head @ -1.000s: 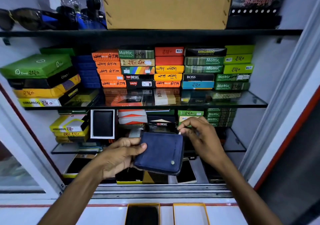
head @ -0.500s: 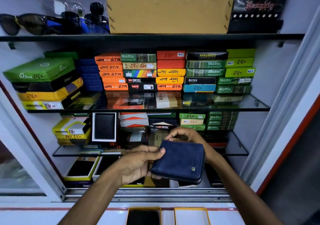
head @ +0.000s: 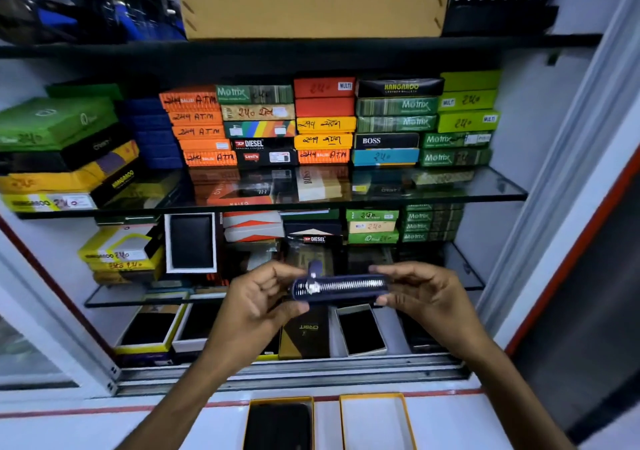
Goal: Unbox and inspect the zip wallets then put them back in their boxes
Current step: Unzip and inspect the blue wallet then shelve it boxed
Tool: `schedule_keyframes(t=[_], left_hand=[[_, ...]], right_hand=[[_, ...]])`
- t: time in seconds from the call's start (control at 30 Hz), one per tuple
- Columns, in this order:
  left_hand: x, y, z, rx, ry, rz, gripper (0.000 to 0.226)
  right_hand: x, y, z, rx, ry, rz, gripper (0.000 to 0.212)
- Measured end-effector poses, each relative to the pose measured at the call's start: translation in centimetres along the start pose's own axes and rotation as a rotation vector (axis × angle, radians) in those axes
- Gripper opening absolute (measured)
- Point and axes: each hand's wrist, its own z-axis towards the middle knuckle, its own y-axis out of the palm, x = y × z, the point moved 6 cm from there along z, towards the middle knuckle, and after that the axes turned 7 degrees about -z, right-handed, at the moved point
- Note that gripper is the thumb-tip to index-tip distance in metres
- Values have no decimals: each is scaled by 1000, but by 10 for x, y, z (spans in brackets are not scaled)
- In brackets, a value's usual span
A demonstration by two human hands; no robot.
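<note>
A dark blue zip wallet (head: 341, 287) is held edge-on toward the camera in front of the open display cabinet, its silver zipper teeth running level from 9 o'clock to 3 o'clock. The zipper pull tab (head: 314, 271) stands up at 12 o'clock from the wallet's left end.

The left hand (head: 258, 306) closes on the wallet's left end: its thumb lies under the lower edge at 6 o'clock, and its curled fingers (head: 273, 273) sit at the upper edge just beside the pull tab; whether they touch the tab cannot be told through the blur. The right hand (head: 420, 292) pinches the right end, with its fingers (head: 382, 269) over the top at 12 o'clock and the thumb (head: 384, 300) pressed beneath at 6 o'clock. The wallet spans the gap between the two hands, clear of any shelf.

Below the hands, at 6 o'clock, two yellow-rimmed open boxes stand side by side on the white desk (head: 173, 425): the left box (head: 278, 425) shows a black inside, the right box (head: 375, 422) a white one. Behind the wallet, at 12 o'clock, a glass shelf (head: 485, 190) carries stacks of coloured wallet boxes (head: 323, 124).
</note>
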Motion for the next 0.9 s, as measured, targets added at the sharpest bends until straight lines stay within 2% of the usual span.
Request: schedule_keyframes(t=[0.13, 0.2, 0.27, 0.33, 0.4, 0.47, 0.57, 0.63, 0.73, 0.9], left_hand=[[-19, 5, -10, -23, 100, 10, 40], [-31, 6, -15, -31, 97, 1, 43], [-43, 7, -19, -36, 55, -19, 42], [-58, 10, -23, -1, -33, -11, 44], [-79, 16, -28, 57, -174, -13, 44], [-105, 23, -35, 99, -317, -48, 37], [-142, 33, -49, 167, -525, -146, 31], [-163, 38, -58, 230, -616, -166, 24], [-193, 45, -70, 270, -709, -72, 26], [-235, 59, -86, 155, -769, 153, 10]], right_hand=[[8, -4, -21, 50, -213, -167, 27], [14, -4, -30, 70, -258, -206, 22], [26, -7, -38, 79, -227, -232, 22], [44, -10, -46, 88, -83, -215, 31], [65, -11, -55, 123, 127, -69, 42], [89, -9, -63, 164, 274, 57, 39], [129, -10, -80, 235, 466, 104, 26], [155, -11, -94, 270, 568, 71, 25], [191, -11, -115, 245, 669, -60, 16], [228, -8, -139, 156, 799, -406, 12]])
